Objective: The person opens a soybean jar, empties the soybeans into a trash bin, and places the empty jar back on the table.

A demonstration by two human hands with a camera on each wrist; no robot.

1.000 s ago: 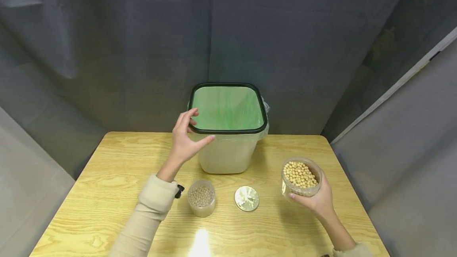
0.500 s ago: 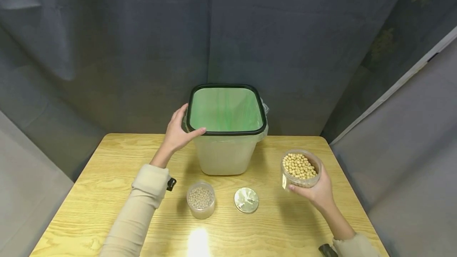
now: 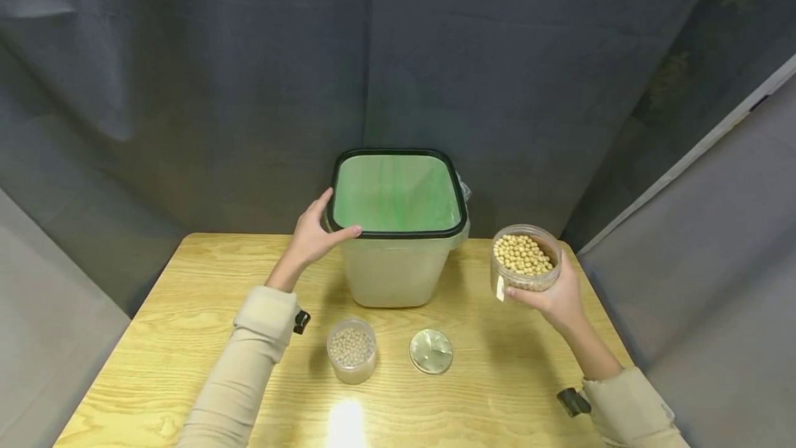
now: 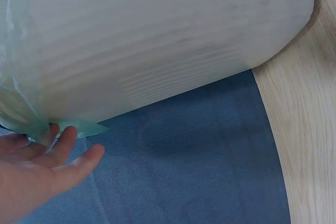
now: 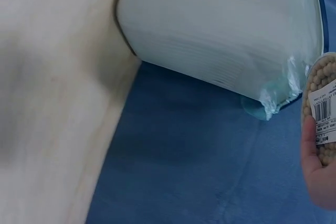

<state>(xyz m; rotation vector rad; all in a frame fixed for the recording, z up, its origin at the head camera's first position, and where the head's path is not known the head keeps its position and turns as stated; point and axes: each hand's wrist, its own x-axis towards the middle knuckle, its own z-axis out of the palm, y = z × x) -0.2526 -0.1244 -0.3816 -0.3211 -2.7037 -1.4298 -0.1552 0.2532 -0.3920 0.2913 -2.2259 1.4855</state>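
In the head view, my left hand holds the near left corner of a pale trash bin with a black rim. The thumb lies on the front rim and the fingers are against the left side. In the left wrist view, those fingers touch the green liner bag. At the right, my right hand grips a clear plastic jar filled with small round tan beans. It is raised above the table, to the right of the bin. A barcode label shows on the jar in the right wrist view.
A second open jar of small pale balls stands on the wooden table, in front of the bin. To its right lies a round silvery lid. Dark cloth hangs behind, and grey cloth bounds the right.
My left hand has moved from above the bin's front left edge onto its rim corner. My right hand has lifted the jar of beans higher and farther forward.
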